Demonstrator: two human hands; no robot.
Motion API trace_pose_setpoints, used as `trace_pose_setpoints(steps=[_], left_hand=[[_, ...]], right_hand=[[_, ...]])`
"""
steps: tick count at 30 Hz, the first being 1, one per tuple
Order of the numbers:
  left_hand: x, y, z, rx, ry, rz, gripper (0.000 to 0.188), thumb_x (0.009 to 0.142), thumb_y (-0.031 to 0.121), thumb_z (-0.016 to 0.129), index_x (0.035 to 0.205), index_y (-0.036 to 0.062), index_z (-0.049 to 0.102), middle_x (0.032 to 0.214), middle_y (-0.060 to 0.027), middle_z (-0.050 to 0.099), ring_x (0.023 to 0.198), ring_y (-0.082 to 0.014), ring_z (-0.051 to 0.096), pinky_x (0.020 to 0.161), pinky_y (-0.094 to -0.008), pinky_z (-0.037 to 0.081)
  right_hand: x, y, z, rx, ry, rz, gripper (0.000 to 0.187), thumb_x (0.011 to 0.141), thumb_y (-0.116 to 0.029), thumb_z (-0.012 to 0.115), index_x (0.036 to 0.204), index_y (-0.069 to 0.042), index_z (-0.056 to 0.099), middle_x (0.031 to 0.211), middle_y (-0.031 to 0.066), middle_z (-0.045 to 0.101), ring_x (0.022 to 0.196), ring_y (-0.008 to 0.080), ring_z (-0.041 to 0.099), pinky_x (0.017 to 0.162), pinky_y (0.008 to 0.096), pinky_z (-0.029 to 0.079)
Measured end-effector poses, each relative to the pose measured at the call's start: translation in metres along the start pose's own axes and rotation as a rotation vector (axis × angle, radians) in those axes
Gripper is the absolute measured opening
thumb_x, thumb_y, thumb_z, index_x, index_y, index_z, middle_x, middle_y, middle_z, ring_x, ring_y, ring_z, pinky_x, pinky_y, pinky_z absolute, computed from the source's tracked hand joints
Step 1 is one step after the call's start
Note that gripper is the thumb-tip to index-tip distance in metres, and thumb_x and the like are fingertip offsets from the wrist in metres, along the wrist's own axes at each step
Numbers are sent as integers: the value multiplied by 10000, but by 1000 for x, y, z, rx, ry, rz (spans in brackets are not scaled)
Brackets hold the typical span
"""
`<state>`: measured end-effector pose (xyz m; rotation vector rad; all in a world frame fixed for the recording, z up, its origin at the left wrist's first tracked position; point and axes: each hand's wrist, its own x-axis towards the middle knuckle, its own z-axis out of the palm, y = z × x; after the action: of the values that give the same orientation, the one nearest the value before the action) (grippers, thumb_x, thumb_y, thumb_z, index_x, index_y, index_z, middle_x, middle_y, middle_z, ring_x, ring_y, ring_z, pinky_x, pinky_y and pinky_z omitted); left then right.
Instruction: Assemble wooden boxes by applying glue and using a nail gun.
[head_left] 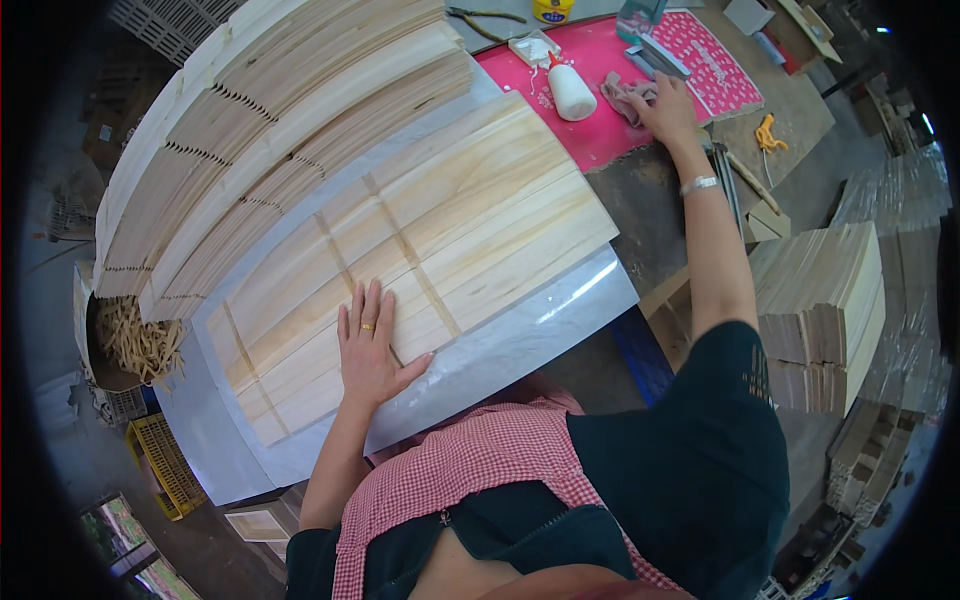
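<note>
Head: boards (480, 200) near bin (84, 325), seemingly strip-filled

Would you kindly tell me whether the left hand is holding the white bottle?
No, the left hand rests on the wooden panel, apart from the white bottle.

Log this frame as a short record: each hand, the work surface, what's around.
Left hand: left hand laid flat on a pale wooden panel
Right hand: right hand at a crumpled cloth; firmness of grip unclear
Surface: pale tabletop under the panel
Pink mat: carries the cloth and a white bottle with red tip
Far left: stacked boards
Right: another board stack
</note>
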<state>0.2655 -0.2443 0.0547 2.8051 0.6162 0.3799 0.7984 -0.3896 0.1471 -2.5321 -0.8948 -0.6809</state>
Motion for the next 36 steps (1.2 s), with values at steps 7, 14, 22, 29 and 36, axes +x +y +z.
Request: trace_pose_setpoints(steps=[7, 14, 22, 29, 36], left_hand=[[-8, 2, -2, -8, -22, -13, 1021, 739, 567, 717, 1537, 25, 382, 1645, -177, 281, 1534, -377, 213, 1217, -557, 137], [7, -1, 4, -24, 0, 5, 1019, 740, 576, 715, 1533, 26, 387, 1644, -180, 283, 1531, -380, 218, 1217, -557, 140], [1, 0, 2, -25, 3, -11, 1018, 742, 586, 712, 1535, 37, 386, 1644, -177, 282, 1530, -380, 216, 1215, -559, 146], [-16, 7, -3, -6, -16, -18, 1020, 742, 581, 716, 1542, 47, 376, 1647, -168, 276, 1534, -369, 208, 1215, -559, 149], [-10, 5, 2, 9, -1, -21, 1020, 742, 572, 720, 1548, 59, 364, 1652, -151, 271, 1539, -356, 200, 1218, -555, 148]], right_hand=[[47, -2, 41, 15, -413, 300, 475, 941, -413, 623, 1172, 2, 633, 1189, 262, 623, 1078, 469, 628, 914, 485, 531], [42, 10, 63, -251, 211, 121, 414, 942, -410, 630, 1086, -23, 655, 1025, 216, 675, 903, 419, 667, 822, 463, 551], [-31, -93, 66, 73, -53, 96, 664, 821, -504, 753, 1241, -13, 601, 1133, 214, 664, 966, 358, 671, 832, 429, 551], [-43, -65, 56, 505, -13, 372, 637, 796, -376, 777, 1258, -6, 543, 1088, 208, 675, 942, 359, 673, 838, 419, 551], [-75, -64, 18, 1144, 209, 513, 645, 825, -426, 785, 1224, 23, 551, 1070, 187, 670, 912, 301, 661, 838, 384, 542]])
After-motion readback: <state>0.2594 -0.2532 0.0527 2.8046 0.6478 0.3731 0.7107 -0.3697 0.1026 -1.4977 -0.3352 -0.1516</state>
